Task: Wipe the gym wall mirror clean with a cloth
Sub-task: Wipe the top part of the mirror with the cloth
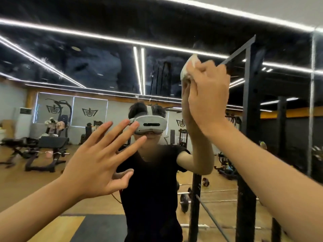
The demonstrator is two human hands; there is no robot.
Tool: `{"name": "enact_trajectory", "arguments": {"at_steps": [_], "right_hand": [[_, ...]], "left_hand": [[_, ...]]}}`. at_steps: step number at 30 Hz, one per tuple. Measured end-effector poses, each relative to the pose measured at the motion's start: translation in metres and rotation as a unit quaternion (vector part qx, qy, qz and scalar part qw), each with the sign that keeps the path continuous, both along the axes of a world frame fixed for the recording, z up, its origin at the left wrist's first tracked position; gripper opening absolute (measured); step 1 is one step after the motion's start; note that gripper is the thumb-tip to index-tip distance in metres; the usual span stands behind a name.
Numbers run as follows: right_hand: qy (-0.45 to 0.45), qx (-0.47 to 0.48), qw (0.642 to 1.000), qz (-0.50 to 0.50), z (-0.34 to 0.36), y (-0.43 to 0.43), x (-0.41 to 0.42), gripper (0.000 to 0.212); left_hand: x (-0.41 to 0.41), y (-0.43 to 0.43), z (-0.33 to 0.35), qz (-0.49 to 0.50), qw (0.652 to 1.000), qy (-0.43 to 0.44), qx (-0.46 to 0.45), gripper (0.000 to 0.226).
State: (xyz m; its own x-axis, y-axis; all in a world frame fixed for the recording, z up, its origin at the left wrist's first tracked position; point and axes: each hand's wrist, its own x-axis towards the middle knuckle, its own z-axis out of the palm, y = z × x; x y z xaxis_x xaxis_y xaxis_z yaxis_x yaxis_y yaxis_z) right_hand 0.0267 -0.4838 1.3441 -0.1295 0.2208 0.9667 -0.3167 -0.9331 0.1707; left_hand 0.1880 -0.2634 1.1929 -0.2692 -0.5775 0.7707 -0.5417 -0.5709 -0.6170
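Note:
The wall mirror fills the view and reflects the gym and a person in a black shirt wearing a headset. My right hand is raised at upper right and grips a crumpled white cloth against the glass; its reflection meets it there. My left hand is held up lower left, fingers spread and straight, holding nothing. Whether its fingertips touch the glass I cannot tell. Smudges and streaks show on the glass at upper left.
A vertical mirror seam runs down the far right. Reflected in the glass are a black rack post, weight benches, barbells with plates on a wooden floor, and ceiling light strips.

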Motion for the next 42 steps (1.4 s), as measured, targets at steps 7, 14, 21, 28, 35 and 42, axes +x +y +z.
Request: {"name": "enact_trajectory", "arguments": {"at_steps": [7, 14, 21, 28, 35, 42], "right_hand": [[0.108, -0.071, 0.990, 0.051, -0.174, -0.009, -0.010, 0.039], [0.063, -0.094, 0.993, -0.043, -0.008, -0.009, -0.003, 0.028], [0.021, -0.023, 0.999, -0.015, 0.033, 0.011, 0.006, 0.030], [0.135, -0.119, 0.983, 0.042, -0.169, -0.009, -0.010, 0.037], [0.099, -0.171, 0.979, -0.054, -0.011, -0.004, -0.005, 0.028], [-0.003, -0.062, 0.998, -0.024, 0.055, 0.033, 0.030, 0.025]], "left_hand": [[-0.003, 0.000, 0.000, 0.003, 1.000, 0.010, -0.001, 0.083], [-0.004, 0.000, 0.000, -0.002, 1.000, 0.004, -0.005, 0.083], [-0.004, -0.001, -0.002, 0.007, 1.000, 0.010, -0.003, 0.087], [-0.007, 0.001, 0.000, 0.002, 1.000, 0.014, -0.001, 0.085], [-0.004, 0.000, -0.002, -0.009, 1.000, 0.004, -0.012, 0.086], [-0.004, 0.000, -0.003, -0.022, 1.000, 0.013, -0.010, 0.084]]}}
